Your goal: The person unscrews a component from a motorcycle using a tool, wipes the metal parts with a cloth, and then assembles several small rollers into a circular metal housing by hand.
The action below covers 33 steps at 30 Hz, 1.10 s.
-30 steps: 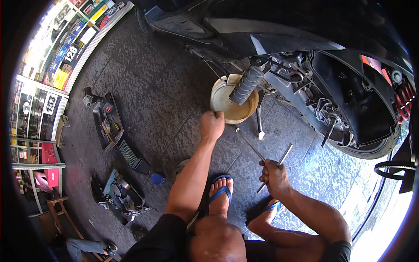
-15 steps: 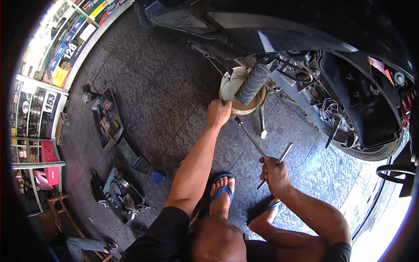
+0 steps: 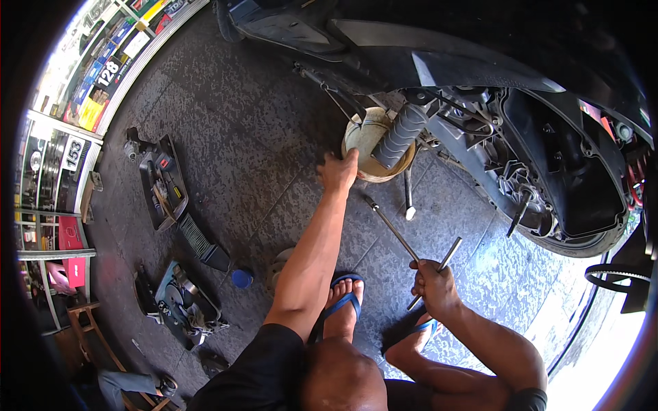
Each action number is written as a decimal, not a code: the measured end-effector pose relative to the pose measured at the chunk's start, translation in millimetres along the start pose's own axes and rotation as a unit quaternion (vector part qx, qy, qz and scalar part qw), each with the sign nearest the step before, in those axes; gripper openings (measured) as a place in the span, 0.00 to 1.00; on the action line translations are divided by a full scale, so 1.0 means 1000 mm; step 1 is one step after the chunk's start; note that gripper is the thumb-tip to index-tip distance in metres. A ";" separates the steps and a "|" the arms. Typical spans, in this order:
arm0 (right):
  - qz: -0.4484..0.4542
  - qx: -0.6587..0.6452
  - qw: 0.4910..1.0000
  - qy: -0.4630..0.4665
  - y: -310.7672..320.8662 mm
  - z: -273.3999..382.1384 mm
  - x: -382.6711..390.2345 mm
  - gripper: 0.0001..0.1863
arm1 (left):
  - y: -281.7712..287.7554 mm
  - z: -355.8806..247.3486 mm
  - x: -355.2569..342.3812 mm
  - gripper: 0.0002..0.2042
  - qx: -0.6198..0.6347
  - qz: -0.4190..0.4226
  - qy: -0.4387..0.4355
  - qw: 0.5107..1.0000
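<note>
My right hand [image 3: 437, 289] is closed around the crossbar of a metal T-handle socket wrench [image 3: 394, 230]. The wrench's shaft slants up and left, with its socket end just below a worn, pale round basin [image 3: 406, 170]. At the basin's left side is my left hand [image 3: 338, 170], its thumb against or just over the rim and its fingers spread apart to the left. I see nothing held in it. A dark ribbed cylindrical part [image 3: 402, 135] of the motorcycle [image 3: 384, 41] slants down over the basin.
The motorcycle's opened side casing [image 3: 576, 161] shows bare mechanical parts at right, beside a hanging belt [image 3: 620, 274]. On the floor at left lie a tool tray [image 3: 164, 181], a ribbed dark part [image 3: 202, 241], a removed cover [image 3: 181, 305] and a blue cap [image 3: 242, 277]. Shelves [image 3: 89, 255] line the left.
My left hand has shifted left and away from the wrench's socket end, its fingers spreading from a closed pose. The right hand keeps its hold on the wrench. The whole view has shifted slightly.
</note>
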State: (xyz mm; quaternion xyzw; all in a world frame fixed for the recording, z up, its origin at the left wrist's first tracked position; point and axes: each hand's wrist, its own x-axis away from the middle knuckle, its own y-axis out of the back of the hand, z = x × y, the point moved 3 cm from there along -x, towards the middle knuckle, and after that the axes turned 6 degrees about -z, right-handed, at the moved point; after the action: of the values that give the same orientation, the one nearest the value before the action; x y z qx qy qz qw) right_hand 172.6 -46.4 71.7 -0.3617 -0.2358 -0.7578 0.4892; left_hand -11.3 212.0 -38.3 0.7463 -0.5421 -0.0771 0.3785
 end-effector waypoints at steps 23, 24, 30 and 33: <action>0.005 0.034 0.999 0.023 0.036 -0.014 0.027 0.17 | 0.051 0.012 0.105 0.16 0.195 0.088 -0.199 0.956; -0.007 0.047 0.998 0.031 0.043 -0.016 0.028 0.17 | 0.071 0.015 0.138 0.20 0.141 0.151 -0.177 0.962; -0.013 0.071 0.995 0.069 0.071 -0.025 0.040 0.14 | 0.157 0.156 0.239 0.27 0.136 0.232 -0.032 0.963; -0.010 0.056 0.994 0.098 0.083 -0.028 0.045 0.14 | 0.186 0.232 0.244 0.23 0.016 0.256 -0.041 0.966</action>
State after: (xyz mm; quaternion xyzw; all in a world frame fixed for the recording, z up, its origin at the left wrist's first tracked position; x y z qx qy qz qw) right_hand 227.7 -126.2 89.4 -0.2555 -0.2330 -0.7798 0.5219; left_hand -175.2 -135.0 -7.9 0.5849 -0.7312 0.0008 0.3510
